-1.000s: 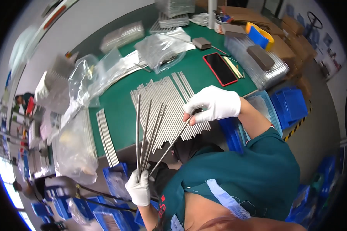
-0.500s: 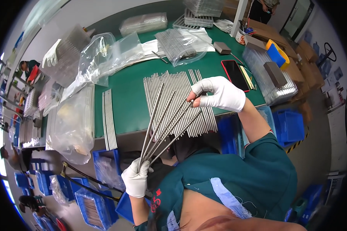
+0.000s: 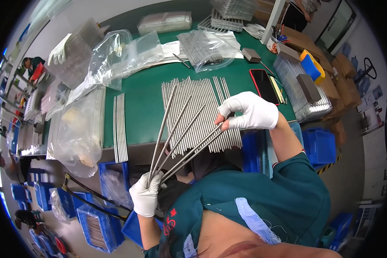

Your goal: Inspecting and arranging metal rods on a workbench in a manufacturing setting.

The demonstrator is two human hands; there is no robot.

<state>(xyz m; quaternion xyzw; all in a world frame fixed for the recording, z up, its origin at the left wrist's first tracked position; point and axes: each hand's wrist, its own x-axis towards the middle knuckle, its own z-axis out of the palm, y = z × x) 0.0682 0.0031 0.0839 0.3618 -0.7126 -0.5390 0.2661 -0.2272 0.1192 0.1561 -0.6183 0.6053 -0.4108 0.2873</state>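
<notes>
Several thin metal rods (image 3: 162,129) fan out from my left hand (image 3: 144,198), which grips them together at their lower ends. My right hand (image 3: 254,112) pinches the upper end of the rightmost part of the fan between thumb and fingertip; two rods lie close together there. Both hands wear white gloves, and bare fingertips show on the right one. Under the fan, a wide row of similar rods (image 3: 182,92) lies side by side on the green table (image 3: 144,112). A narrow group of rods (image 3: 120,129) lies apart at the left.
Plastic-wrapped stacks (image 3: 75,133) border the left side, and a bag of rods (image 3: 202,49) lies farther back. A red-edged phone (image 3: 264,87) sits at the right beside clear boxes (image 3: 296,81). Blue bins (image 3: 320,146) stand below table height. Other people are in the background.
My right hand has moved a little right and toward me, shifting its pinch onto the fan's rightmost rods. My left hand has shifted slightly left and lower, and the rods fan differently.
</notes>
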